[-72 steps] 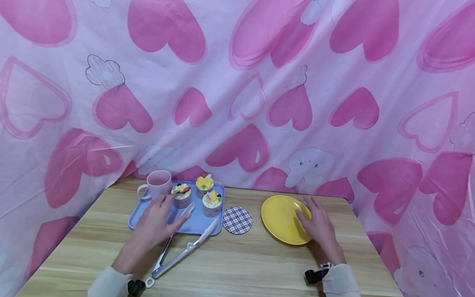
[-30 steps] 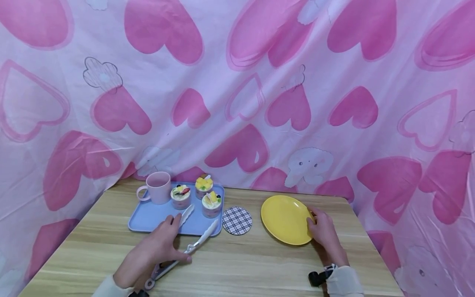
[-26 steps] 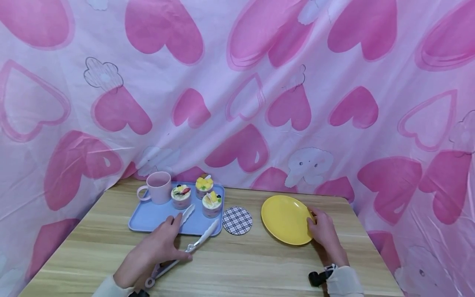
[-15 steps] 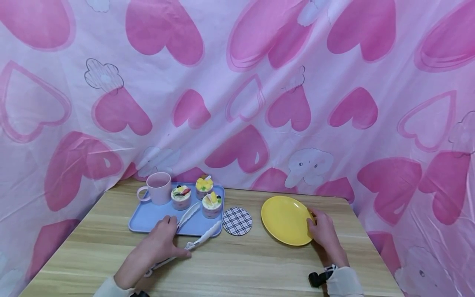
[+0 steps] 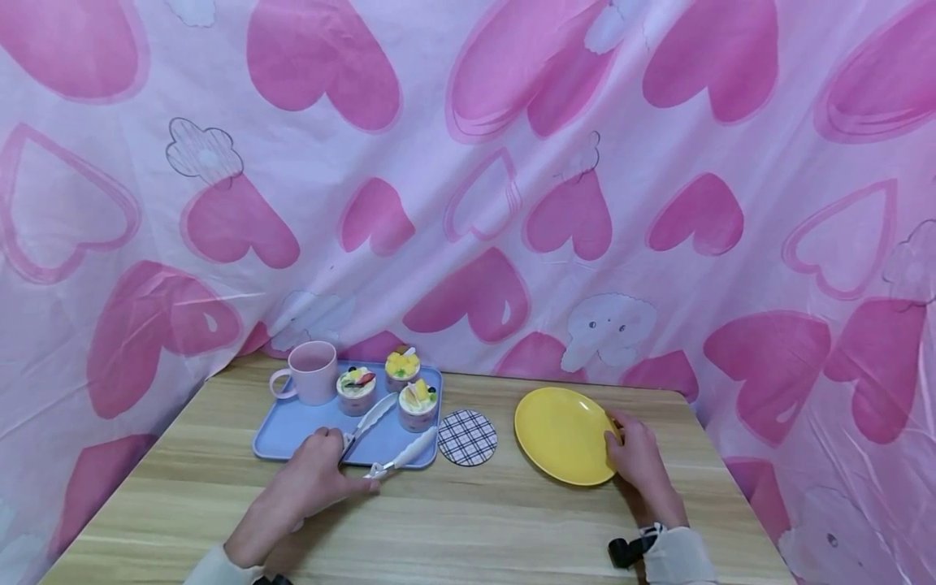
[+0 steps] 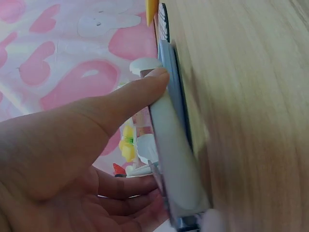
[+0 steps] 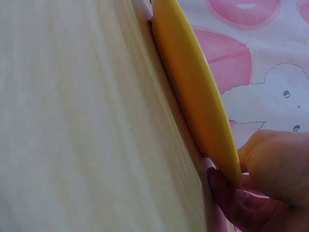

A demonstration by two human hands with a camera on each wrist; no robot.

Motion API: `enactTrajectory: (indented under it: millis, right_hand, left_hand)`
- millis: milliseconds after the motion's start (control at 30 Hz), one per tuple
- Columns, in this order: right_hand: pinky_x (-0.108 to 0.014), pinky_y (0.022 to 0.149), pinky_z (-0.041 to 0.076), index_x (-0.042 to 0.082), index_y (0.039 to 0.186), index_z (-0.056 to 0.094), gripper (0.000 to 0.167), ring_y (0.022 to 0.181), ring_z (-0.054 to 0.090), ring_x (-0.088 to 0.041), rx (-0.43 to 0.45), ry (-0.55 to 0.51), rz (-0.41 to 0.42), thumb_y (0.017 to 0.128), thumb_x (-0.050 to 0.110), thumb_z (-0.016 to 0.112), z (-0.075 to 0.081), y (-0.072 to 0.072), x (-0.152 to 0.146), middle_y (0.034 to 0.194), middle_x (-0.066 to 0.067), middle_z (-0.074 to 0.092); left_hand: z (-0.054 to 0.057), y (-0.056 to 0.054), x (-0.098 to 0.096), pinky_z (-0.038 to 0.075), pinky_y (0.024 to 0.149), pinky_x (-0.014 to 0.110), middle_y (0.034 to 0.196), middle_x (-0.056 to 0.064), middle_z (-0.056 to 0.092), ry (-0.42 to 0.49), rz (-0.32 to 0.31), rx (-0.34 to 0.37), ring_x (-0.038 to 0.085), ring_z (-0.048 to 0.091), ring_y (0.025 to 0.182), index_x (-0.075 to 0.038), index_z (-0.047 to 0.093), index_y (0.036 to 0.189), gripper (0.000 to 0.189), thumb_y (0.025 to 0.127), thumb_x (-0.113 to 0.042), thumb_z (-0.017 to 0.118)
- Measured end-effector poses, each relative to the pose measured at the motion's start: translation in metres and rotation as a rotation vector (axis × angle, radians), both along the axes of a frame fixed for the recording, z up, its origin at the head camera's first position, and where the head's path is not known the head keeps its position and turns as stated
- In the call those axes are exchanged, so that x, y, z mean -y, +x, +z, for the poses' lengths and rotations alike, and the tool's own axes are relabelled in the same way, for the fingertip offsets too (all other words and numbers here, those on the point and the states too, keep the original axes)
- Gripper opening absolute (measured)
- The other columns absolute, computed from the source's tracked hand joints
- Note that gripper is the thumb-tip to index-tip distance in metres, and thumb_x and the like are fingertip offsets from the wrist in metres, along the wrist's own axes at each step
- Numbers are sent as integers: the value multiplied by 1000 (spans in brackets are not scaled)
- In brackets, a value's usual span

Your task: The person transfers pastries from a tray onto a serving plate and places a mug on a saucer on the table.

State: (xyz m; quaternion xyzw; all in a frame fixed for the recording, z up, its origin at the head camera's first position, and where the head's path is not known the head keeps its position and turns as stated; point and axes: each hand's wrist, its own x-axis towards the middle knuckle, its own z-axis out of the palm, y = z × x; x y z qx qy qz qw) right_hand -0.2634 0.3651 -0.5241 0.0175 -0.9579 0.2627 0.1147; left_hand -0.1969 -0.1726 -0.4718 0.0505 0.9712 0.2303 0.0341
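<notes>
My left hand point(image 5: 310, 479) holds a pair of tongs point(image 5: 412, 448) across the two arms, thumb on one and fingers at the other. The tongs' pale, spread tips reach over the blue tray point(image 5: 288, 435), on either side of the nearest dessert cup point(image 5: 418, 410). In the left wrist view the thumb presses along a tong handle point(image 6: 174, 145). At the right, my right hand point(image 5: 643, 459) pinches the rim of a yellow plate point(image 5: 559, 435). The right wrist view shows fingers under the plate's edge point(image 7: 198, 92) and the thumb side above.
Two more dessert cups, one topped with red fruit point(image 5: 357, 394) and one with yellow pieces point(image 5: 402, 367), stand on the tray beside a pink mug point(image 5: 313, 375). A plaid round coaster point(image 5: 467, 438) lies between tray and plate. A heart-patterned cloth point(image 5: 468, 309) hangs behind the table.
My left hand came down from over the tray onto the tongs, gripped them and shifted them slightly forward and right. My right hand moved from over the plate to pinch its right rim.
</notes>
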Motion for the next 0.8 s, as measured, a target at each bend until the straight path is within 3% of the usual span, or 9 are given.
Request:
enactTrajectory:
  millis: [300,567,800]
  right_hand:
    - [-61,101,57,-9,145,60,43,119,68,-46,3,-11,-1,104,3,62,0,-1,0,138,-33,66]
    - [-62,101,56,-9,143,61,42,119,68,-47,-13,-11,-1,103,2,64,0,0,2,135,-33,67]
    - [-64,102,55,-10,143,61,42,120,67,-48,-28,-3,5,103,3,64,0,-1,1,134,-34,67]
  left_hand:
    - [-8,-6,-1,53,81,42,102,13,60,-3,-14,-26,25,54,92,12,62,123,90,76,-58,95]
    - [-15,-9,-1,58,93,55,116,22,67,-32,-47,-93,31,64,102,13,56,136,86,88,-51,88]
    - [-23,-11,0,55,106,60,134,31,64,17,-72,-77,38,65,123,14,48,148,87,95,-46,83]
